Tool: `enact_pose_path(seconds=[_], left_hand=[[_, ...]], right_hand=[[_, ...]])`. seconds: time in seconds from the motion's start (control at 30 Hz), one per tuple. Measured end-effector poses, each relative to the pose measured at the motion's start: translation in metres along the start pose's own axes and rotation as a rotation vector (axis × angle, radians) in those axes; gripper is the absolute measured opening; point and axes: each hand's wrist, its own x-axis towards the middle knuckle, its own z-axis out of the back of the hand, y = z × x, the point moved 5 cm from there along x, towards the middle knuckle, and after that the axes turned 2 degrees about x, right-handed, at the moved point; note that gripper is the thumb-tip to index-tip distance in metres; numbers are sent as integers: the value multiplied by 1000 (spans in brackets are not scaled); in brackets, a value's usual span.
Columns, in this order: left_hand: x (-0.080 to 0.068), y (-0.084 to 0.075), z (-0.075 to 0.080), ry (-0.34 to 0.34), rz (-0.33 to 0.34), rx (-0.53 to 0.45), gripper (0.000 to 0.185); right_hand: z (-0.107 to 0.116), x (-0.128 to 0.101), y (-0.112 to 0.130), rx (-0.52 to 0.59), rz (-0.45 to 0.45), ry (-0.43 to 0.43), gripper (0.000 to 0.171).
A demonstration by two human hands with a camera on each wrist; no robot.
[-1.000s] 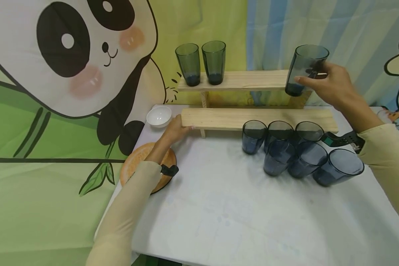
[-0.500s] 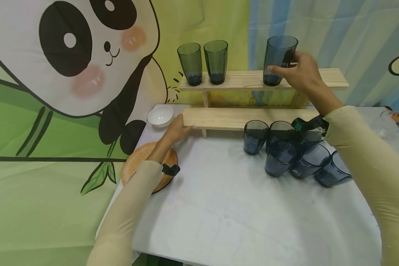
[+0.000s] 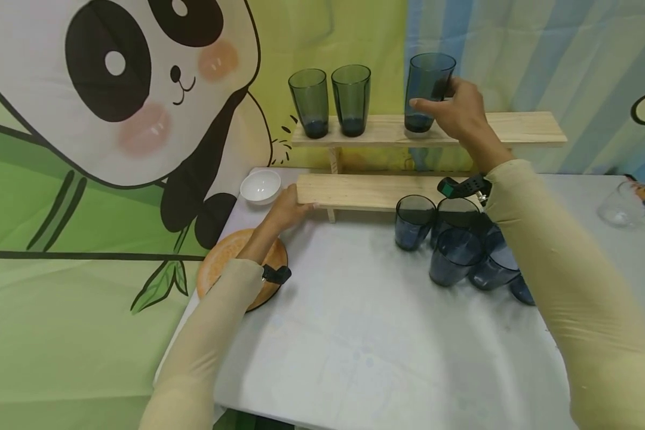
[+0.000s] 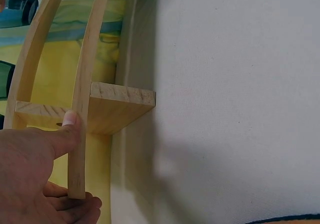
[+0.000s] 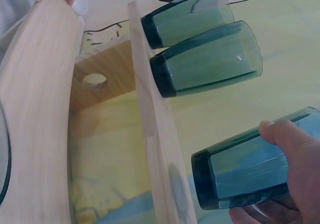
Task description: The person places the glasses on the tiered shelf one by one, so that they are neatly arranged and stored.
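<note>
Over the upper shelf, right fingers clamp a glass, left fingers the lower shelf by its left end—one jolt could topple that shelved pair!

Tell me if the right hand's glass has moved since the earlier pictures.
Yes: against the upper shelf, the held glass has moved left, closer to the two glasses standing there.

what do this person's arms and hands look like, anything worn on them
The left sleeve and right sleeve are long and pale beige. A black left wristband and black right wristband are worn, the right one showing a small green patch. The left hand and right hand wear no gloves.
</note>
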Motion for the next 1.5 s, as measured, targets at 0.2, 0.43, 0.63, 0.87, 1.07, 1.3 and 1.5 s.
enact_pose_path(seconds=[0.2,0.43,0.63,0.87,1.07,1.3,1.5], left_hand=[[-1,1,-2,-1,17,20,72],[-3,0,0,4,43,18,73],[-4,-3,0,5,28,19,71],[-3,-5,-2,0,-9,34,67],[-3,-7,-2,-4,-20,39,68],[1,-12,-2,3,-4,44,67],[6,-18,-9,4,-44,28,66]], right_hand=[[-10,5,4,1,-10,-7,79],[-23,7,17,17,-6,7,83],[-31,8,21,-33,-38,16,100],[-34,8,16,-38,-84,33,108],[-35,8,12,-21,-92,33,108],[-33,7,9,-25,-69,26,103],[-22,2,5,-79,-67,48,108]])
